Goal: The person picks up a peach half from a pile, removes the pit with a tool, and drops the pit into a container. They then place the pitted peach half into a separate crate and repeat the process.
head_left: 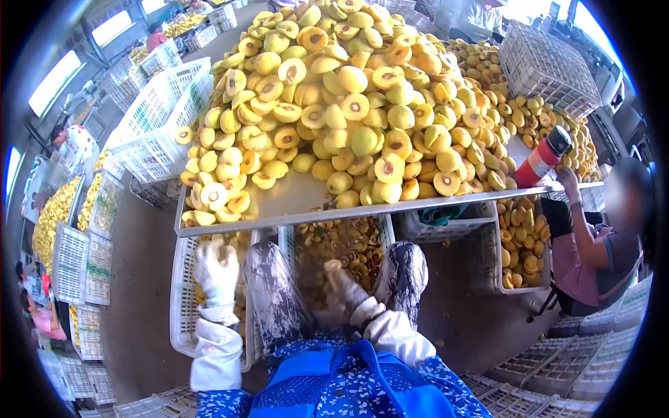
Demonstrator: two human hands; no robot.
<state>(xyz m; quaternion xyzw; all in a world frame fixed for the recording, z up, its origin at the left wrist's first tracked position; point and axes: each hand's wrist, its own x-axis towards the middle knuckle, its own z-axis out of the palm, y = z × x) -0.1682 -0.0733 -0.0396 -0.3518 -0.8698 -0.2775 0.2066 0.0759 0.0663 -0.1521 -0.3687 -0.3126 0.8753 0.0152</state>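
Note:
My left hand [217, 273], in a whitish glove, is over a white crate [182, 299] of yellow fruit halves left of my knees. Its fingers are bent and spread apart, with nothing showing between them. Between my knees, my right hand [346, 287] is smeared by motion above a crate [387, 233] holding brown pits and scraps. A pale tip shows at its fingers; I cannot tell whether it holds anything. In front of both hands, a large heap of halved yellow peaches [348, 104], some with pits showing, lies on a metal table [279, 198].
The table's front edge runs just above my knees. A red flask [543, 157] with a black lid stands at the right, near a seated person [599, 244]. A crate of peach halves [523, 244] is below there. White crates [164, 115] stand at the left and behind.

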